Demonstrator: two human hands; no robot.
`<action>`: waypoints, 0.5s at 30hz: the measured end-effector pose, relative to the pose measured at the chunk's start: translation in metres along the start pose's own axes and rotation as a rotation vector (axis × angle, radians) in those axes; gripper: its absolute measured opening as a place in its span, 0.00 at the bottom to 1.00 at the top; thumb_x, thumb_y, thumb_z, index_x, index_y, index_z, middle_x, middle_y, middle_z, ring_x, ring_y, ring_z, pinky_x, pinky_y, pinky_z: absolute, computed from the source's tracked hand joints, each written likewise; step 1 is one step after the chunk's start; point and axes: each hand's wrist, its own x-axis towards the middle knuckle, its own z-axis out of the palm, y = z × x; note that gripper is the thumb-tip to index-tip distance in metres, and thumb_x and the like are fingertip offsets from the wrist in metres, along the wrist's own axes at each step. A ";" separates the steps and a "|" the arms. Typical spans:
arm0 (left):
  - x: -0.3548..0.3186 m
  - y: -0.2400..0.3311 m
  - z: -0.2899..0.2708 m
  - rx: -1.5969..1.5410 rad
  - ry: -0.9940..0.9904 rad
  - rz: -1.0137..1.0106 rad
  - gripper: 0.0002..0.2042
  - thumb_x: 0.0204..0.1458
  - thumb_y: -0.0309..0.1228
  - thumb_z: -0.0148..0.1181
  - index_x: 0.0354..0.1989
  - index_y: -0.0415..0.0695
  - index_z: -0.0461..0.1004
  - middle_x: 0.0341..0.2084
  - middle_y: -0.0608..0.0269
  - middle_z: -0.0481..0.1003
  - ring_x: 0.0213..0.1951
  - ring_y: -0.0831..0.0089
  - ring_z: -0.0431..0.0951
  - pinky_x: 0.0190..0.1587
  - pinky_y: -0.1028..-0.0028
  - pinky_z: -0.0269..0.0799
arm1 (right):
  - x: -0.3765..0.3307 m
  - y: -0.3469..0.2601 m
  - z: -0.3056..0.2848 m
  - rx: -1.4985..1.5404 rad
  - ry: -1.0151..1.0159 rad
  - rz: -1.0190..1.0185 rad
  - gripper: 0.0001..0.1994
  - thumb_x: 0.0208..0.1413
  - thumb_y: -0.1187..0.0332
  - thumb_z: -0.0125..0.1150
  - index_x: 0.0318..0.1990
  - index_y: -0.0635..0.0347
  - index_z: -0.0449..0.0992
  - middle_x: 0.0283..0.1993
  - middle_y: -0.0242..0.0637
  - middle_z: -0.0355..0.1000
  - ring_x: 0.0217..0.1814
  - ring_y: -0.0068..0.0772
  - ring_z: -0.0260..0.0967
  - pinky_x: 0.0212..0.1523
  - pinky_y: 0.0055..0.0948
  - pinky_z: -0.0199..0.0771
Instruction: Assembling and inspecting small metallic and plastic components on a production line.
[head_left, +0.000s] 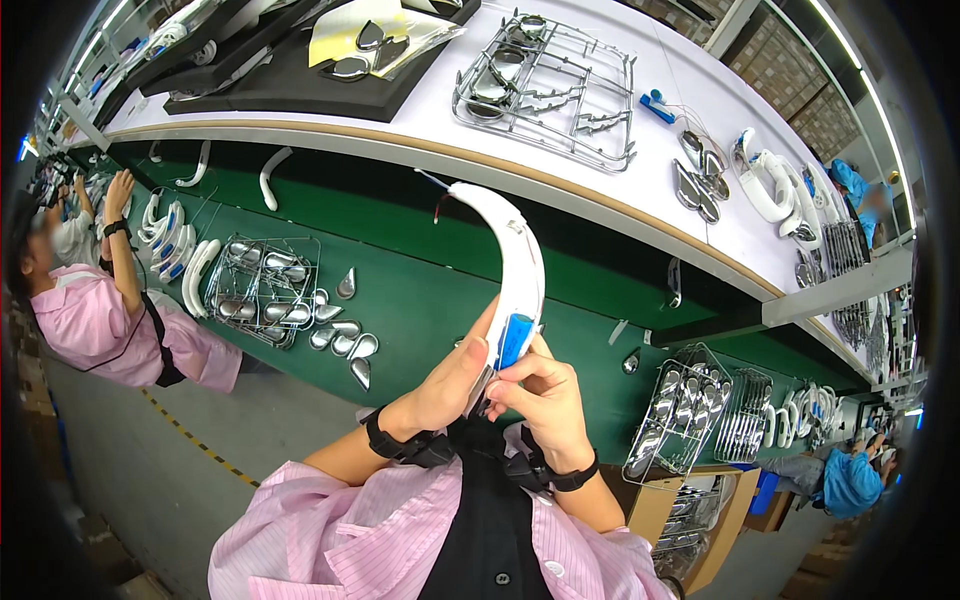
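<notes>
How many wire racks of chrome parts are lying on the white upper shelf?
1 clearly: a wire rack at the white upper shelf centre. More racks seem to lie at its far right end, too small to count. Both hands hold a white curved band.

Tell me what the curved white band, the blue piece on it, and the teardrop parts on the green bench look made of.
Band: likely moulded plastic; smooth white with a soft sheen. Blue piece: probably plastic or film, glossy; too small to be sure. Teardrop parts: chrome-plated plastic or metal; mirror-bright reflections. Both hands hold the band.
</notes>
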 end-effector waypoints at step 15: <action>0.037 -0.064 -0.046 0.101 0.066 0.085 0.39 0.61 0.58 0.34 0.70 0.42 0.36 0.51 0.57 0.66 0.37 0.78 0.73 0.40 0.77 0.72 | 0.037 0.053 -0.043 -0.236 0.216 -0.129 0.30 0.43 0.80 0.70 0.54 0.62 0.62 0.63 0.45 0.55 0.53 0.31 0.68 0.43 0.27 0.78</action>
